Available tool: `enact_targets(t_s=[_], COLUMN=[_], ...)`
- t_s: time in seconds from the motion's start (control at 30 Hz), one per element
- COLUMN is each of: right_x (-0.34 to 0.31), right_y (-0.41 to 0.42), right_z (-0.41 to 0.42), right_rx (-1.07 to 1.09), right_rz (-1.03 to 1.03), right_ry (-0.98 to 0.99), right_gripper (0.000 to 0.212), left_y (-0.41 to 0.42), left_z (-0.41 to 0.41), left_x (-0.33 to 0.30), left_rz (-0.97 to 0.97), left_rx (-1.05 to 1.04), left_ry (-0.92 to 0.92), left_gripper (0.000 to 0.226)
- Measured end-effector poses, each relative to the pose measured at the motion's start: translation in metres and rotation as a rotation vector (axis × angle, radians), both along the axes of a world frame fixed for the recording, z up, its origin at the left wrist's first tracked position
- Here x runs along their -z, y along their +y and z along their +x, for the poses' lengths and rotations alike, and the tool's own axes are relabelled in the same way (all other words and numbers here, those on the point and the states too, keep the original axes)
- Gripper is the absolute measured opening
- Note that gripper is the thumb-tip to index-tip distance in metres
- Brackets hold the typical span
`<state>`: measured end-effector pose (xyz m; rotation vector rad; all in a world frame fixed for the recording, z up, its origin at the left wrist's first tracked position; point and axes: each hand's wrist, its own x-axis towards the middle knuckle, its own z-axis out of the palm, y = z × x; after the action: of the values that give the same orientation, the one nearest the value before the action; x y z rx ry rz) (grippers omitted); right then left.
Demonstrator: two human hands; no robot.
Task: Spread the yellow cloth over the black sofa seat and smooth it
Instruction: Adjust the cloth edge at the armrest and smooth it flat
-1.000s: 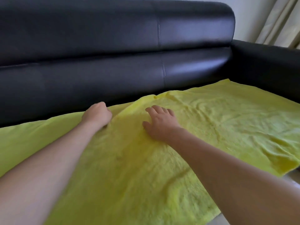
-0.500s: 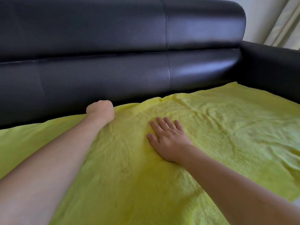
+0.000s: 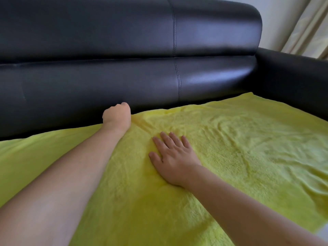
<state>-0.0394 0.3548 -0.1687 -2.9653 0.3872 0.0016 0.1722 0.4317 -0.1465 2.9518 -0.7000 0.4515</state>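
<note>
The yellow cloth [image 3: 239, 157] lies spread over the black sofa seat, which it hides almost fully. Its right part carries shallow wrinkles. At the cloth's far edge, against the backrest [image 3: 124, 82], my left hand [image 3: 116, 118] is curled with its fingers tucked out of sight, and it seems to grip that edge. My right hand [image 3: 173, 160] rests flat on the middle of the cloth, fingers straight and slightly spread, pressing down.
The sofa's black armrest [image 3: 292, 77] borders the cloth on the right. A pale curtain [image 3: 308, 27] hangs behind it. The cloth's front right corner droops over the seat's front edge [image 3: 319, 226].
My right hand has flattened and slid back toward me over the cloth. My left hand has pushed further toward the backrest at the cloth's far edge.
</note>
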Motion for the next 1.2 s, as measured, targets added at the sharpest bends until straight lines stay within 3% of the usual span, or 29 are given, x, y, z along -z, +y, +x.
enact_targets(t_s=[0.1, 0.17, 0.27, 0.4, 0.57, 0.7, 0.87, 1.03, 1.2], right_x=[-0.004, -0.011, -0.029, -0.053, -0.048, -0.017, 0.003, 0.002, 0.004], right_y=[0.0, -0.003, -0.02, -0.07, -0.124, -0.144, -0.163, -0.167, -0.17], right_z=[0.0, 0.002, 0.011, 0.054, 0.128, 0.152, 0.161, 0.163, 0.163], right_rx=[-0.006, -0.018, 0.029, 0.164, 0.208, 0.195, 0.217, 0.22, 0.241], right_rz=[0.035, 0.071, 0.137, 0.209, 0.099, -0.031, -0.048, -0.112, -0.048], right_ry=[0.013, 0.046, 0.014, -0.212, -0.351, -0.337, -0.255, -0.17, -0.227], right_gripper=[0.063, 0.062, 0.046, 0.031, 0.029, 0.025, 0.029, 0.03, 0.026], left_y=[-0.013, -0.02, -0.024, -0.027, -0.05, -0.059, -0.06, -0.065, -0.086], left_z=[-0.003, -0.002, -0.004, 0.006, 0.01, 0.012, 0.01, -0.001, 0.007], left_x=[0.005, 0.008, 0.017, 0.016, 0.013, 0.016, 0.019, 0.01, 0.015], left_rz=[-0.157, -0.292, -0.209, -0.162, -0.034, -0.012, 0.026, 0.128, -0.072], left_rx=[0.167, 0.33, 0.477, 0.444, 0.291, 0.239, 0.105, 0.194, 0.395], left_ry=[-0.025, 0.076, 0.301, 0.324, 0.136, 0.015, -0.046, -0.123, 0.057], left_gripper=[0.021, 0.029, 0.036, 0.036, 0.026, 0.023, 0.02, 0.022, 0.023])
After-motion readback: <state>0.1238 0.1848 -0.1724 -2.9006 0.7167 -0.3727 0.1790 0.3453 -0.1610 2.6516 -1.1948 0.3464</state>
